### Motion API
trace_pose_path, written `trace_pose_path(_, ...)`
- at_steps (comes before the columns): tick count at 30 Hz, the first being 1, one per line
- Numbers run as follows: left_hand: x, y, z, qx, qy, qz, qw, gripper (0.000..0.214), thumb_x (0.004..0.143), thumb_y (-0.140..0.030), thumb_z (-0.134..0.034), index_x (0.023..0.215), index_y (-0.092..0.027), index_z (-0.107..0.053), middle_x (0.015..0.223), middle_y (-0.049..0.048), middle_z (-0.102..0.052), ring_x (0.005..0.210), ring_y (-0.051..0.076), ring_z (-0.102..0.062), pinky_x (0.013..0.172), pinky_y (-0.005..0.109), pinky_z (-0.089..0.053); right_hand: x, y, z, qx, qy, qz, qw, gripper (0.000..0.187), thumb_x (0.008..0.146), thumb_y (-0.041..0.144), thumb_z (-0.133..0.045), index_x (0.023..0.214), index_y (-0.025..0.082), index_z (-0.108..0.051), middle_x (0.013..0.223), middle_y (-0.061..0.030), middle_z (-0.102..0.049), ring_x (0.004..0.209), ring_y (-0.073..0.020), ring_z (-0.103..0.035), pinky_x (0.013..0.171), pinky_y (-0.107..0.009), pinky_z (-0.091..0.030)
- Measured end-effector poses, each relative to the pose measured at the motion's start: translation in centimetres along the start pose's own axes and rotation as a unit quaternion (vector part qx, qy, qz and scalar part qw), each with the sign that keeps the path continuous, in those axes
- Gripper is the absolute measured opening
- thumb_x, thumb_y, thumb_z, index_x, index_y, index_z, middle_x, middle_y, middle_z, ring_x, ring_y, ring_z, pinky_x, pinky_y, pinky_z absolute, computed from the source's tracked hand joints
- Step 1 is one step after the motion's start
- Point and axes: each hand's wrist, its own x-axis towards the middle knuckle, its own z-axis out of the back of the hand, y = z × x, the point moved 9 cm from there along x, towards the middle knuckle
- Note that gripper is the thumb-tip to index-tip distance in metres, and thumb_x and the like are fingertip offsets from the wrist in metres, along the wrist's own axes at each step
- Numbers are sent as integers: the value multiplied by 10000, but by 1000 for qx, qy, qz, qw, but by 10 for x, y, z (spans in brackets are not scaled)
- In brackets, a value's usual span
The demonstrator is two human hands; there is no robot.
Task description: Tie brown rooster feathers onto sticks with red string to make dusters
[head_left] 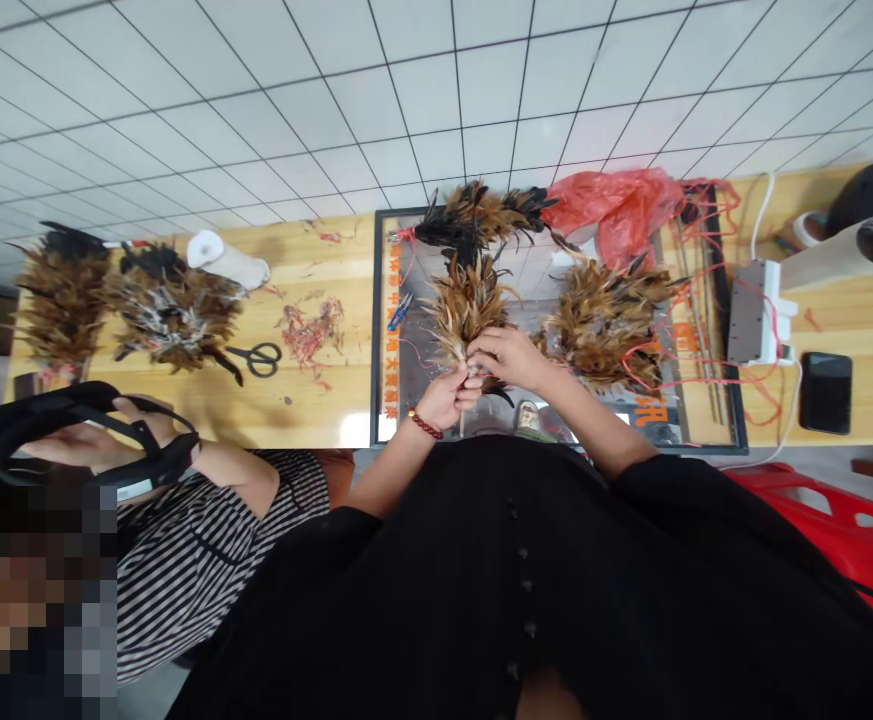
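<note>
My left hand (447,393), with a beaded bracelet at the wrist, is closed around the lower end of a brown-and-black feather duster (467,300). My right hand (507,355) comes in from the other side, its fingers bent against the pale quill ends just above the left fingers. What the fingertips pinch there is partly hidden. The feathers fan out away from me over a framed mirror-like panel (421,365). A pink-red string (425,355) lies to the left of the hands. Close by on the right is a loose pile of brown feathers (612,320).
Left of the panel lie blue snips (400,312), scissors (262,359), string scraps (312,330), a white roll (226,260) and more feather bundles (173,305). Rightward are a red plastic bag (620,205), thin sticks (698,320), a power strip (758,312) and a phone (826,392). Another person's hand (80,445) holds a black headset.
</note>
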Motion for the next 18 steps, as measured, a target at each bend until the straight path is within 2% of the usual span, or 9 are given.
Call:
trace_pose_path(3,-4,-2,4,-15,-5,25,1000,200,918,-233,-641,825,-150,-485,644,-77,-255,434,16,-196,378,107,-120,-1,-2,1,11,-34,2,999,252,971,357,-540,974,180,-719,889,-73,-690,817,-181,-626,762,-279,-450)
trace_pose_path(5,-6,-9,10,-35,-21,15,999,199,934,-208,-608,807,-153,-465,640,-77,-244,430,18,-206,377,109,-120,-7,-8,8,16,-86,-19,996,295,959,433,-560,1015,183,-707,928,-85,-689,864,-202,-628,802,-302,-469)
trace_pose_path(8,-11,-22,22,-69,-53,-26,996,223,975,-208,-535,781,-151,-441,627,-79,-242,422,17,-218,373,114,-128,-31,-31,21,17,-196,-114,974,364,979,493,-493,1019,189,-691,955,-99,-682,908,-224,-622,862,-347,-487)
trace_pose_path(10,-13,-26,26,-76,-59,-35,995,228,987,-209,-510,779,-150,-438,619,-81,-246,417,17,-223,372,117,-128,-47,-43,15,22,-214,-158,964,390,997,489,-430,1023,196,-687,979,-111,-692,952,-239,-624,910,-380,-486)
trace_pose_path(12,-13,-26,26,-67,-54,-31,996,224,977,-203,-528,780,-154,-433,616,-80,-262,416,17,-229,373,118,-123,-53,-46,-3,38,-172,-162,971,409,970,508,-457,1112,193,-677,1089,-140,-695,1050,-266,-613,966,-417,-469)
trace_pose_path(14,-11,-25,25,-46,-53,-35,997,245,961,-198,-555,768,-165,-409,611,-79,-281,416,16,-236,379,117,-121,-53,-47,-27,83,-91,-161,979,468,913,545,-532,1178,182,-662,1111,-145,-698,1033,-270,-618,932,-413,-478)
trace_pose_path(16,-9,-27,28,-14,-76,-61,995,284,955,-207,-569,751,-177,-374,604,-78,-303,414,15,-247,389,114,-126,-52,-48,-50,157,2,-180,971,489,885,580,-540,1092,164,-693,931,-98,-710,848,-223,-622,801,-351,-488)
trace_pose_path(18,-7,-29,34,25,-123,-92,988,311,949,-228,-587,745,-182,-357,597,-80,-326,411,12,-253,397,112,-126,-50,-50,-61,217,50,-214,951,504,895,596,-485,930,149,-716,724,-30,-644,670,-157,-545,684,-282,-437)
